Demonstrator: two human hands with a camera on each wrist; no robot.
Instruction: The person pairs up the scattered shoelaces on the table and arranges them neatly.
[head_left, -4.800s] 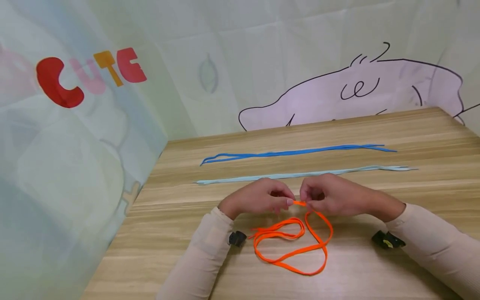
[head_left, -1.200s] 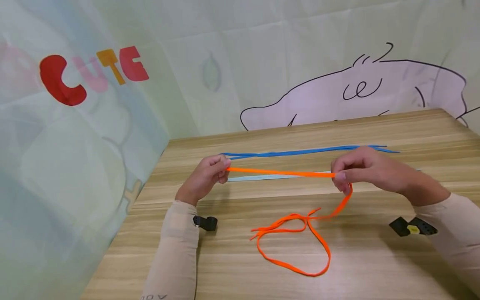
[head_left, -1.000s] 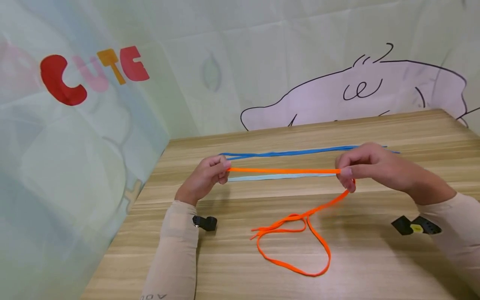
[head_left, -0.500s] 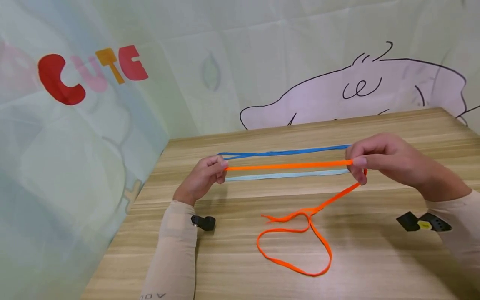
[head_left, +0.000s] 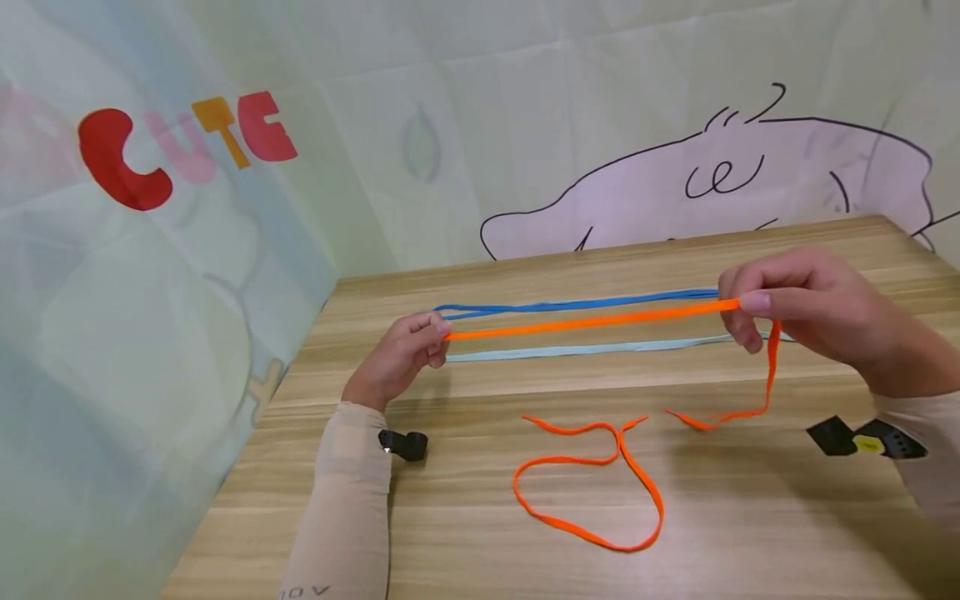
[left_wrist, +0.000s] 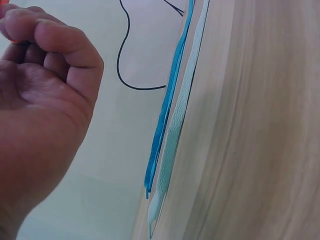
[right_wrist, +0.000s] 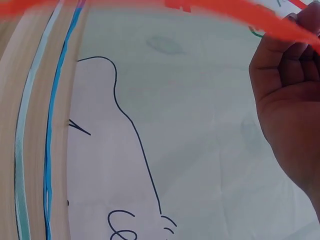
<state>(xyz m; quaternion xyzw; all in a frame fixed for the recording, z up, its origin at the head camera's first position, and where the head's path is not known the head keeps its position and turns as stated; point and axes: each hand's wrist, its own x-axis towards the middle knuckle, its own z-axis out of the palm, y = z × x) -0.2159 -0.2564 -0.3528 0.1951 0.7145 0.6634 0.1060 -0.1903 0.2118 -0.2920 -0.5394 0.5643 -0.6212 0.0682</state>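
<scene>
My left hand [head_left: 401, 354] pinches an orange shoelace [head_left: 592, 321] between thumb and fingers. The right hand [head_left: 817, 308] pinches the same lace farther along, so it runs taut above the table, rising toward the right. From the right hand its tail hangs to the tabletop, ending in a tip near the middle. A second orange shoelace [head_left: 660, 504] lies in a loose loop below. In the left wrist view the fingers [left_wrist: 65, 45] are curled, their tips partly cut off; blurred orange lace [right_wrist: 150, 5] crosses the top of the right wrist view.
Blue shoelaces [head_left: 585, 305] lie stretched lengthwise near the back of the wooden table [head_left: 450, 533]. A light blue lace [head_left: 570, 350] lies parallel in front of them. Printed cloth [head_left: 420, 100] hangs behind and at the left.
From close together, the hands have spread apart, drawing the orange lace taut. Lately the right hand has moved right and up, pulling the lace's tail away from the other orange lace.
</scene>
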